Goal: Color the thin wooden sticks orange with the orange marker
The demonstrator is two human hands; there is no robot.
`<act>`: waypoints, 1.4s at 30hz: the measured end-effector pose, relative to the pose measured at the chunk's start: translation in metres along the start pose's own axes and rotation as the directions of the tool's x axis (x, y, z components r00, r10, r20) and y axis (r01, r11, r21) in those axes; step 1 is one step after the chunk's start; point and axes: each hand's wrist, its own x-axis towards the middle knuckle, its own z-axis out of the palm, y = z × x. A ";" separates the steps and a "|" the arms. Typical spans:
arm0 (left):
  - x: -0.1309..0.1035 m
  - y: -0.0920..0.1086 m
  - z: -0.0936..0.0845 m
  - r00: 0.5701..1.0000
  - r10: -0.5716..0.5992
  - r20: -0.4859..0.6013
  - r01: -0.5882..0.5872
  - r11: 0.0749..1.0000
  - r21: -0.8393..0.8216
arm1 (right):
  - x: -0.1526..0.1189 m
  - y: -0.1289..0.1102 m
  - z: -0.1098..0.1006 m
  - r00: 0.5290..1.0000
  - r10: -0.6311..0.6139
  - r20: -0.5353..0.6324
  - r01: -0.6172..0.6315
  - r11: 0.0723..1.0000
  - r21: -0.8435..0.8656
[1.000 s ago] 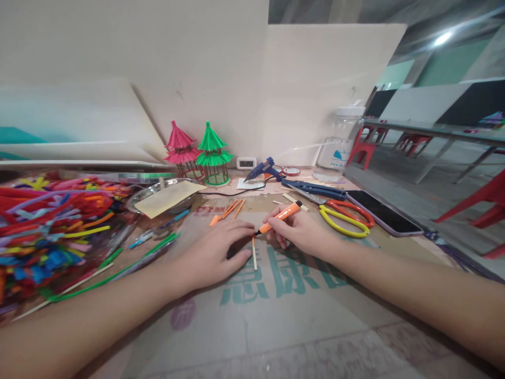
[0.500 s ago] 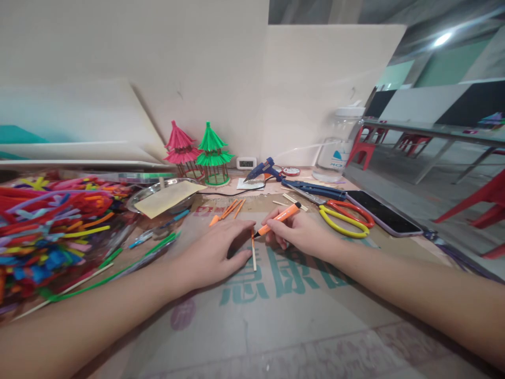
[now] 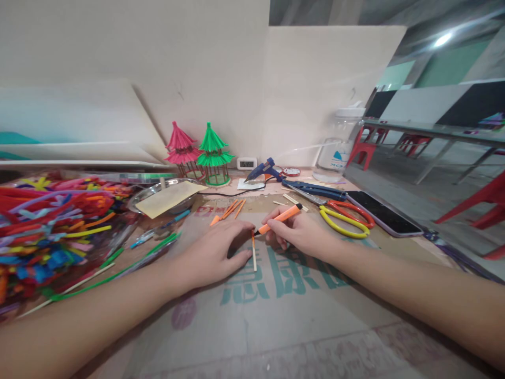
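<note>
My right hand (image 3: pixel 298 231) is closed round an orange marker (image 3: pixel 284 215), its dark tip touching the far part of a thin wooden stick (image 3: pixel 254 258). That far part is coloured orange; the near part is pale wood. My left hand (image 3: pixel 221 247) arches over the board left of the stick. Its index fingertip holds down the stick's far end, and the thumb lies close beside the stick. Beyond my left hand lie several orange sticks (image 3: pixel 232 208) and an orange marker cap (image 3: pixel 215 220). Pale sticks (image 3: pixel 290 201) lie beyond my right hand.
Pipe cleaners (image 3: pixel 55 226) are heaped at left by a metal dish (image 3: pixel 138 196). Pink (image 3: pixel 181 145) and green (image 3: pixel 213 150) model pavilions, a glue gun (image 3: pixel 262 169) and a small clock (image 3: pixel 246 163) stand behind. Scissors (image 3: pixel 343 226), a phone (image 3: pixel 382 213) and a bottle (image 3: pixel 338 147) are at right.
The orange marker's tip has shifted very slightly along the stick. Both hands otherwise keep their places, and the view has tilted a little.
</note>
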 end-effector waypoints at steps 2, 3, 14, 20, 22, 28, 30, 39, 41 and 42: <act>0.001 0.000 0.000 1.000 0.004 0.006 -0.004 1.000 -0.008 | 0.000 0.000 0.000 1.000 0.007 -0.001 -0.007 1.000 0.005; 0.001 0.000 0.000 1.000 0.013 0.011 -0.013 1.000 -0.012 | 0.000 0.000 0.000 1.000 0.007 0.003 -0.007 1.000 0.009; 0.002 -0.001 0.000 0.997 0.056 0.053 -0.056 0.998 0.001 | -0.001 -0.001 0.000 1.000 0.007 0.027 -0.008 1.000 0.019; 0.002 -0.001 0.000 0.996 0.059 0.062 -0.059 0.998 -0.002 | -0.001 -0.003 0.001 1.000 0.013 0.025 -0.013 1.000 0.009; 0.003 0.000 0.000 0.996 0.062 0.062 -0.062 0.998 0.000 | -0.001 -0.003 0.001 1.000 0.011 0.018 -0.011 1.000 0.005; 0.001 -0.003 0.000 0.996 0.056 0.075 -0.059 0.998 0.034 | -0.001 0.000 -0.002 0.993 0.021 0.116 -0.021 1.000 0.000; 0.001 -0.004 0.000 0.995 0.066 0.077 -0.070 0.997 0.040 | -0.001 0.000 -0.002 0.990 0.019 0.142 -0.019 1.000 0.000; 0.002 -0.001 -0.001 0.994 0.079 0.076 -0.082 0.996 0.036 | 0.000 -0.001 0.001 0.999 -0.014 0.034 0.014 1.000 0.012; 0.002 -0.002 -0.001 0.993 0.084 0.081 -0.088 0.995 0.041 | 0.000 0.000 0.000 0.999 -0.018 0.036 0.017 1.000 0.010; 0.002 -0.002 -0.001 0.993 0.087 0.086 -0.091 0.995 0.042 | 0.000 0.000 0.000 0.999 -0.017 0.036 0.016 1.000 0.010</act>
